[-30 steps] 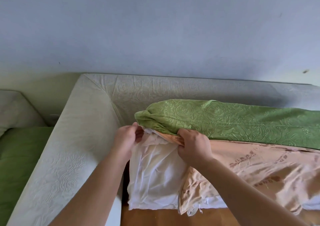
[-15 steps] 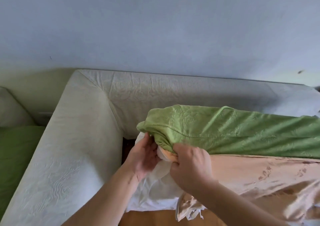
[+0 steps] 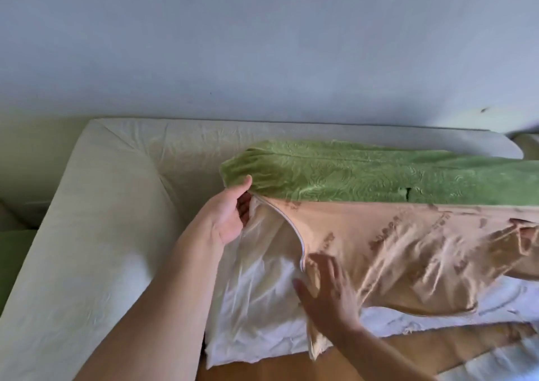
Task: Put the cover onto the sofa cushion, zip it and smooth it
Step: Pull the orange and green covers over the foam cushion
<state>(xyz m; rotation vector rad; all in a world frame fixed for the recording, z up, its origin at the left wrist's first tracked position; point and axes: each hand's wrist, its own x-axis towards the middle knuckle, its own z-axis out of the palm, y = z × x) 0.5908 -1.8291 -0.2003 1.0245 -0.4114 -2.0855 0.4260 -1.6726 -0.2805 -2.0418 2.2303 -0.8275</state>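
The long sofa cushion [image 3: 262, 299] lies across the sofa, its white inner fabric bare at the left end. Its cover has a green embossed top [image 3: 364, 176] and a peach printed underside [image 3: 408, 249] that is pulled partway over the cushion. The open zipper edge [image 3: 294, 231] curves down from the green corner. My left hand [image 3: 226, 217] grips the cover's green corner, thumb on top. With its fingers spread, my right hand [image 3: 326, 290] lies flat on the peach fabric just below the zipper's end.
A cream sofa armrest [image 3: 87, 249] runs along the left, and the cream backrest [image 3: 204, 138] stands behind the cushion. Wooden seat boards [image 3: 291, 363] show under the cushion. Another green cushion [image 3: 11, 258] sits at the far left. A pale wall fills the top.
My right hand let go of the cover's corner and moved down onto the peach fabric, fingers now spread. My left hand stayed at the green corner. The zipper edge is now exposed.
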